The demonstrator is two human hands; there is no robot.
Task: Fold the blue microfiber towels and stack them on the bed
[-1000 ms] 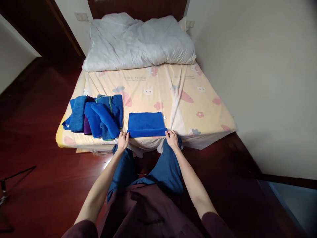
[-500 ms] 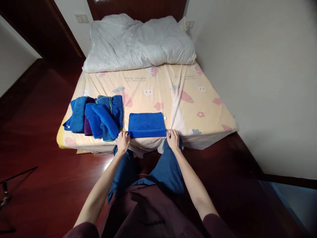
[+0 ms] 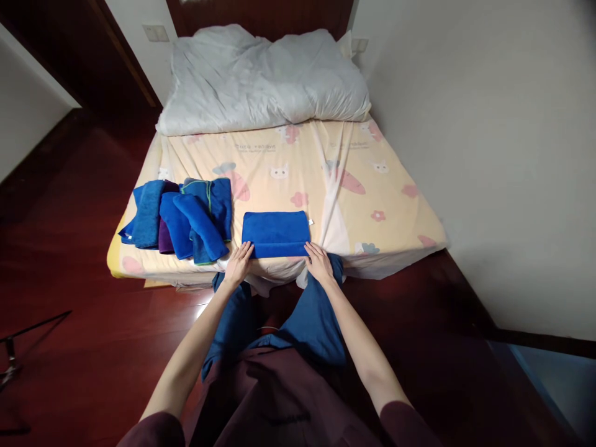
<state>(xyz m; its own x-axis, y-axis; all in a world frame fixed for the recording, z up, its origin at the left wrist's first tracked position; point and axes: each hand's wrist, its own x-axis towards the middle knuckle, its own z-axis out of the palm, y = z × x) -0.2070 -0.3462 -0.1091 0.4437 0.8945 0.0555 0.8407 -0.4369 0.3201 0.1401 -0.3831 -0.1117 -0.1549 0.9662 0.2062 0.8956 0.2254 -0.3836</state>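
Note:
A blue cloth (image 3: 275, 228) lies near the front edge of the bed, with a folded strip along its near side and a small white tag at its right. My left hand (image 3: 239, 263) rests on the left end of that strip, fingers extended. On the strip's right end lies my right hand (image 3: 320, 261), its fingers also stretched out. Left of the cloth is a pile of folded blue cloths (image 3: 200, 223), with a purple one (image 3: 164, 238) among them.
The bed (image 3: 400, 211) has a patterned sheet, and a bundled white quilt (image 3: 265, 81) lies at its far end. A wall (image 3: 488, 155) stands at the right. Thin dark stand legs (image 3: 40, 326) show on the floor at far left.
Both hands have moved inward from the cloth's end corners onto the folded strip, and their fingers have opened from a pinch to lie flatter. The cloth looks the same.

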